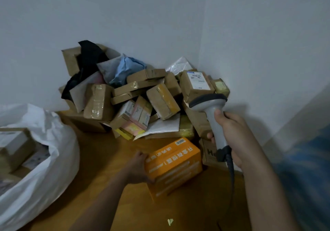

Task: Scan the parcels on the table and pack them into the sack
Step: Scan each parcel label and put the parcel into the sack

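The orange rectangular cardboard box with white printed characters (172, 166) sits low over the brown wooden table (100, 159), just in front of the heap of brown cardboard parcels and padded mailers (142, 95) piled in the wall corner. The left hand (138, 168) grips it from its left side, fingers curled round the near left edge and thumb on top; whether the box rests on the table or is already lifted I cannot tell.

It looks like a stiff, square-cornered carton, probably light enough for one hand, with a smooth printed skin that could slip, so a hold across an edge seems sounder than a pinch on a face. A small barcode label (179, 142) lies on its far top corner, turned up and clear of the fingers.

The right hand (232, 134) is wrapped firmly round the handle of the grey handheld barcode scanner with a dark cable (212, 112), just right of the box and above it, its head towards the heap.

The white woven plastic sack (44, 155) stands open well to the left of the box, holding parcels.
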A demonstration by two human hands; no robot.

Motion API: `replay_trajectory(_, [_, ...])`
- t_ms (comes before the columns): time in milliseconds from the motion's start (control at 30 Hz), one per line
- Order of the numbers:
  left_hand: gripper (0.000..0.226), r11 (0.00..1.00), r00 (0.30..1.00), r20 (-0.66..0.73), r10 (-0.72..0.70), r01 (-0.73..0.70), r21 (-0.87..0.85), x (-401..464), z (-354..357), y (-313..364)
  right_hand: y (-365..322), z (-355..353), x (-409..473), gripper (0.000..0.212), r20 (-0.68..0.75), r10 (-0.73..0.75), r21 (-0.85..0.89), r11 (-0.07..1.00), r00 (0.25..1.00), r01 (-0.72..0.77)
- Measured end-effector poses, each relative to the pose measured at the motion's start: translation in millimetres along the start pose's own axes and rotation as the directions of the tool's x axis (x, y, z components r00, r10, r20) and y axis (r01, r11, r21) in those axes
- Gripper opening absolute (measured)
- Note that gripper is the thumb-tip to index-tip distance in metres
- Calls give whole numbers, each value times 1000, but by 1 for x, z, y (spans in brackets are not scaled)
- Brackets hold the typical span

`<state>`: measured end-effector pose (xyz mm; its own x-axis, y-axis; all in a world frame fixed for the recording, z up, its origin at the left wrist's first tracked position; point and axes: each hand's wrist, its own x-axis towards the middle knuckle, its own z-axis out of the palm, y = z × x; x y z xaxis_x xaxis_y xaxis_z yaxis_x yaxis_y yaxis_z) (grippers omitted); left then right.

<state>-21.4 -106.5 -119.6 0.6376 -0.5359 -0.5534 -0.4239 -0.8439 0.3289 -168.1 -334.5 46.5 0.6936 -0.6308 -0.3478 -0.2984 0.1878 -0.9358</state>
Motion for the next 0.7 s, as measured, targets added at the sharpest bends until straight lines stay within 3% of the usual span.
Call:
replay_trajectory(167, [106,999,999,35,-21,22,-26,-25,-25,-30,-6,26,-5,24,43,-25,43,999,999,23])
replay_trajectory(267, [114,982,996,76,-38,51,-183,-39,-41,-48,-9,40,-9,25,59,-40,60,998,997,36])
replay_trajectory(367, [102,921,999,26,-38,45,-388,-55,-56,-65,-13,55,-15,25,75,-53,69,996,996,48])
replay_trajectory(533, [85,706,1000,-14,13,-19,-708,-76,-75,-79,-14,75,-27,27,76,-94,21,995,993,93])
replay_trajectory(700, [113,466,997,-73,38,-82,-881,-82,-84,-83,-13,86,-32,22,34,-85,96,992,996,81])
